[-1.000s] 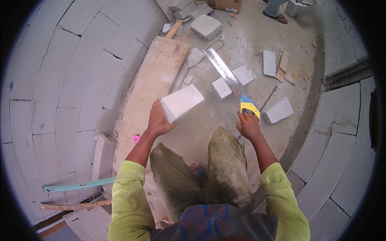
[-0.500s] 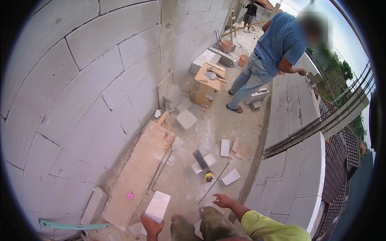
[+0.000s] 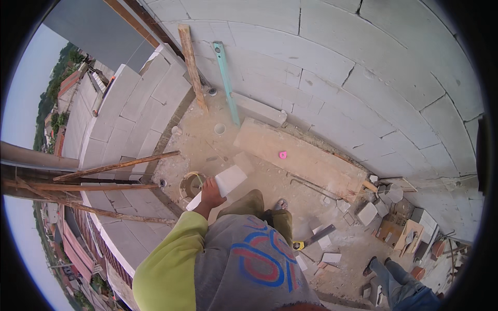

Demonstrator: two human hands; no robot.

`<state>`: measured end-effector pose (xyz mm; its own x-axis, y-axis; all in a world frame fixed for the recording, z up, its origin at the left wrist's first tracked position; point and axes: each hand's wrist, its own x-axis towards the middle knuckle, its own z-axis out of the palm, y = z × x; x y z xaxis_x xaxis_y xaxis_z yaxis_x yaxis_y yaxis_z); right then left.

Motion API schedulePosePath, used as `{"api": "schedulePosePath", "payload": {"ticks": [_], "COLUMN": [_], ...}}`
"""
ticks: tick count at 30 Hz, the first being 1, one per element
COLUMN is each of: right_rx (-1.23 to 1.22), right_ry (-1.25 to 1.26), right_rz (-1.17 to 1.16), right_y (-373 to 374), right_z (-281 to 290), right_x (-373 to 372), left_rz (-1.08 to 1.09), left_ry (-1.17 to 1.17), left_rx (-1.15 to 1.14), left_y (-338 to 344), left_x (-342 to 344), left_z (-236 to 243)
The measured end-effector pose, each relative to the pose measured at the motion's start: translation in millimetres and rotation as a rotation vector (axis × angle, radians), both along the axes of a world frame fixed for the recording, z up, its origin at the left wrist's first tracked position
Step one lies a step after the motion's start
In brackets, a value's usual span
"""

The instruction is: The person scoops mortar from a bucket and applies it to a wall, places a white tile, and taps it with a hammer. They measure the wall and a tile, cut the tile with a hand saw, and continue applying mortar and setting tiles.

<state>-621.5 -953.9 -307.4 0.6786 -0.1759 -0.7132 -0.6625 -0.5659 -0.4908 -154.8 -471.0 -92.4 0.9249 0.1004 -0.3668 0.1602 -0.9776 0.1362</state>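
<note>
Long and pale, a white lightweight concrete block [image 3: 232,179] is gripped around its middle by my left hand [image 3: 210,194], fingers closed over it. The block hangs tilted in front of my legs, its other end showing past my wrist. Just beyond the hand is a round bucket [image 3: 185,193], partly covered by the block, with a thin yellow-green thing at its rim. My right hand is out of view. On the floor to my right lies a handsaw [image 3: 317,236] with a yellow handle.
A dusty board [image 3: 301,154] lies along the block wall [image 3: 332,93], a small pink round item [image 3: 282,154] on it. A teal spirit level [image 3: 226,83] leans there. Wooden poles [image 3: 119,166] slant on the left. A co-worker's legs [image 3: 389,277] and a cardboard box [image 3: 392,228] are at lower right.
My view has swung round to the left, toward the wall corner and the poles. My left hand has carried the block along; my right hand has left the picture.
</note>
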Motion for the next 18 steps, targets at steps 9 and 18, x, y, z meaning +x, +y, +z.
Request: {"api": "schedulePosePath", "payload": {"ticks": [9,18], "right_rx": [-0.033,-0.183], "right_ry": [-0.103,-0.287], "right_rz": [-0.617,-0.013], "right_y": [-260.7,-66.6], "right_z": [67.0,147.8], "right_x": [367.0,675.3], "left_rz": [0.507,1.071], "left_ry": [-0.126,-0.179], "left_rx": [-0.167,-0.289], "left_y": [26.1,76.6], "left_x": [-108.4,-161.0], "left_z": [-19.3,-64.1]}}
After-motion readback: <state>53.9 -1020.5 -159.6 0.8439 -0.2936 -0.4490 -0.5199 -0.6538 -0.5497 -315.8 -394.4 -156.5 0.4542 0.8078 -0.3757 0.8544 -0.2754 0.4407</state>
